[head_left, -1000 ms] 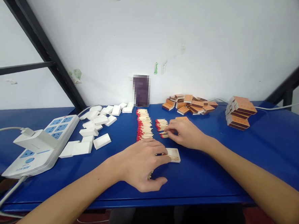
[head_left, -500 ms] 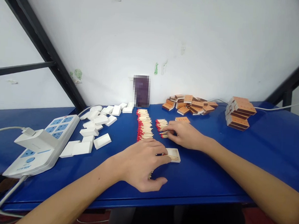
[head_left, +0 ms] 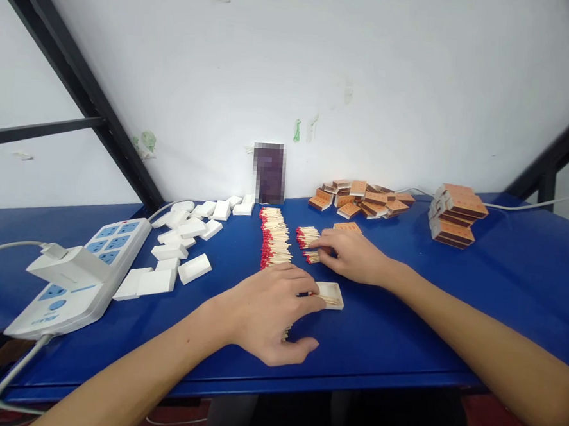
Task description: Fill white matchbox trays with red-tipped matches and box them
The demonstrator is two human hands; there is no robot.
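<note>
My left hand (head_left: 278, 315) rests over the left end of a small white matchbox tray (head_left: 338, 296), thumb spread away from the fingers. A few matches (head_left: 328, 299) lie in the tray near my index fingertip. Pale match ends show in the gap under my left palm; whether they lie loose cannot be made out. My right hand (head_left: 352, 256) is beyond the tray, fingers bent and closed on a few matches (head_left: 312, 258) on the table. Just behind them lies another small heap of red-headed matches (head_left: 306, 236), close to my right index fingertip.
A long row of matches (head_left: 276, 238) runs toward the wall. White trays (head_left: 195, 268) are scattered left, near a power strip (head_left: 118, 254) with a plugged-in adapter. Orange matchbox sleeves (head_left: 362, 198) are piled behind, with a stack of matchboxes (head_left: 458, 214) at right on the blue table (head_left: 402, 342).
Almost nothing differs. Both hands stay in place, with only a very slight shift of the right fingers at the matches.
</note>
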